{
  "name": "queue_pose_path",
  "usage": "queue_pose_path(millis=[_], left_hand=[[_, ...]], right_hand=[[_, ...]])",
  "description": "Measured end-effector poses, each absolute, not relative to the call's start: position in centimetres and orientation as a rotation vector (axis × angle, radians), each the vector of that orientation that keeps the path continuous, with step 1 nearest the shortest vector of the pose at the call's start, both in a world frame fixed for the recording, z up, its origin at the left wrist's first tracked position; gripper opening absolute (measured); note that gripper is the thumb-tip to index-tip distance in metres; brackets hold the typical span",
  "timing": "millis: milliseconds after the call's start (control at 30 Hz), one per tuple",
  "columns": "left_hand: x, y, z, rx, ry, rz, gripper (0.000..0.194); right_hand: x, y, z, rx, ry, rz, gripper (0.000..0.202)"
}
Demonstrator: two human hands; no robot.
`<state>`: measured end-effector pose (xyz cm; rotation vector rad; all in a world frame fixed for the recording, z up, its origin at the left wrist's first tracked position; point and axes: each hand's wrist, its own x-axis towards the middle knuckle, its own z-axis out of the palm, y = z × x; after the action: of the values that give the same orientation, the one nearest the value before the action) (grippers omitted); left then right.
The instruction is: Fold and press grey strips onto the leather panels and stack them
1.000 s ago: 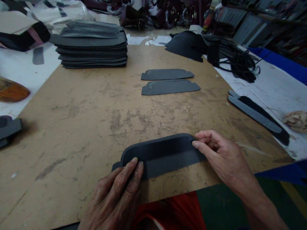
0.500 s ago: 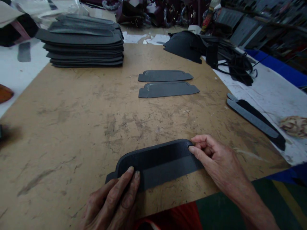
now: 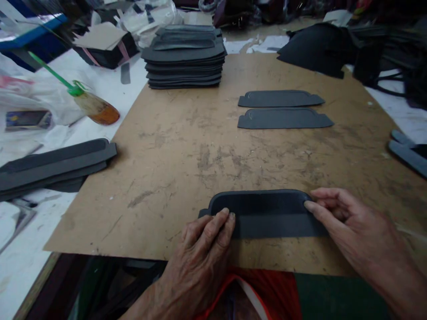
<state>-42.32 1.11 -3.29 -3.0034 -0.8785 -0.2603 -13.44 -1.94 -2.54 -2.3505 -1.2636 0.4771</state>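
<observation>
A black leather-like panel point(image 3: 273, 225), with a rounded raised upper layer and a notched left end, lies near the front edge of the board. The fingers of my left hand point(image 3: 203, 249) are together, bent over its left part and pressed on it; the thumb is hidden. At the right end, my right hand point(image 3: 347, 222) pinches the panel's rounded corner between thumb and forefinger. Farther back lie two similar flat black panels, a nearer one point(image 3: 283, 119) and a farther one point(image 3: 280, 98).
A tall stack of black pieces point(image 3: 185, 66) stands at the back of the brown board point(image 3: 160, 146). Off the left side are more strips point(image 3: 56, 166) and a glue bottle with a green nozzle point(image 3: 100, 109). Curved black pieces point(image 3: 313, 49) lie at the back right.
The view has swung left, so the glue bottle and left strips now show. The panel lies more level in the picture. Both hands keep their places on it.
</observation>
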Motion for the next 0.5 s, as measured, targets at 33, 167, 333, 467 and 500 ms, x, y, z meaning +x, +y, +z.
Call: queue_pose_path(millis=[33,167,333,467,500], left_hand=[[-42.4,1.2,-3.5,-2.996,-0.854,-0.282,0.048],[-42.5,1.6,-4.5,-2.943,-0.772,-0.438,0.055],[-42.4,2.3,-5.2,-2.922,-0.737,-0.557,0.054],[-42.3,1.8,-4.1,-2.909,-0.701,-0.412,0.044],[-42.3,1.7,-3.8,-2.915,-0.721,-0.385,0.043]], right_hand=[[-13.6,-1.9,-2.4,-2.336,-1.273,0.479,0.035],[-14.2,-1.7,-1.7,-2.286,-1.368,0.504,0.025],[-14.3,-1.3,-1.5,-2.269,-1.388,0.507,0.02],[-13.9,-2.1,-2.1,-2.244,-1.452,0.486,0.026],[-13.6,-2.2,-2.4,-2.249,-1.46,0.464,0.028]])
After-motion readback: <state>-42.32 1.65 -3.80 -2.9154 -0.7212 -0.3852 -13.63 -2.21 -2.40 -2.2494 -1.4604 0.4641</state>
